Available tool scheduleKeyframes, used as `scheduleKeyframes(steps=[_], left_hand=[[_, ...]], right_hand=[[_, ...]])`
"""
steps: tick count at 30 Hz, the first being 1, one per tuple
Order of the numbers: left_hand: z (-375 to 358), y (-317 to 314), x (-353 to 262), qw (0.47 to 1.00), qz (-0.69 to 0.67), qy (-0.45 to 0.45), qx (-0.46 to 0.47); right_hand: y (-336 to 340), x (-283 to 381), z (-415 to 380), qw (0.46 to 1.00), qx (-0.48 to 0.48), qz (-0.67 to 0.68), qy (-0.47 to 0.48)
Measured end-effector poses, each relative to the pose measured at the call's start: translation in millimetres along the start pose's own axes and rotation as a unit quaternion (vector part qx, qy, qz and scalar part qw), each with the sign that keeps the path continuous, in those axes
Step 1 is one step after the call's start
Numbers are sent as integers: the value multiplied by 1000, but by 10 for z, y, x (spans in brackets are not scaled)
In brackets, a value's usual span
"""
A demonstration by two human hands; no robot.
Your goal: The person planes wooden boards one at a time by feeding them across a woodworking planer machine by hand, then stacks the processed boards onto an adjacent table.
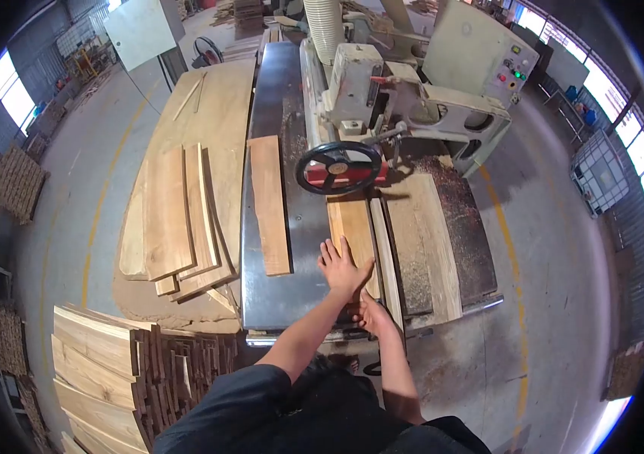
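Note:
A wooden board [353, 216] lies lengthwise on the metal machine table [269, 303], its far end beneath the machine near the black handwheel [338, 168]. On top of this board, my left hand [343, 268] rests flat with its fingers spread. My right hand [371, 315] is closed at the board's near end, thumb along the edge and the other fingers partly hidden. Just right of the board runs a long narrow guide strip [387, 261]. A separate wooden plank [267, 204] lies on the table left of my hands.
Several boards [167, 216] lie on a wooden side surface [216, 98] at left. Below them stands a stack of planks [95, 348]. Sawdust [416, 280] covers the right side, beside a pale plank [443, 250]. A control panel [507, 72] with lit buttons stands behind.

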State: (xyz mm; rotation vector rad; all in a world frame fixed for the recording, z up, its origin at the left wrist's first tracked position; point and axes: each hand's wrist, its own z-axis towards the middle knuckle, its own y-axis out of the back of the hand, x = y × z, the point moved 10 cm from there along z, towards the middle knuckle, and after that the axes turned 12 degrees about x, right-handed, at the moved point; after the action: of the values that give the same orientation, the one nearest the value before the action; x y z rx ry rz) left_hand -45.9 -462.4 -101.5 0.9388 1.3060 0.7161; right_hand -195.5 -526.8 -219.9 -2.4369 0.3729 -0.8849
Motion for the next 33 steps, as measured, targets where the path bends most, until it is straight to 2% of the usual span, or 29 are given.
scheduleKeyframes(steps=[13, 24, 26, 33], left_hand=[[-20, -26, 7, 999, -21, 16, 34], [1, -93, 11, 1000, -6, -1, 5], [-28, -78, -17, 1000, 6, -6, 3], [-5, -80, -17, 1000, 14, 1, 4]], right_hand=[[32, -40, 25, 998, -61, 8, 16], [152, -56, 112, 990, -129, 10, 58], [95, -95, 109, 996, -80, 23, 35], [40, -41, 66, 997, -50, 30, 41]])
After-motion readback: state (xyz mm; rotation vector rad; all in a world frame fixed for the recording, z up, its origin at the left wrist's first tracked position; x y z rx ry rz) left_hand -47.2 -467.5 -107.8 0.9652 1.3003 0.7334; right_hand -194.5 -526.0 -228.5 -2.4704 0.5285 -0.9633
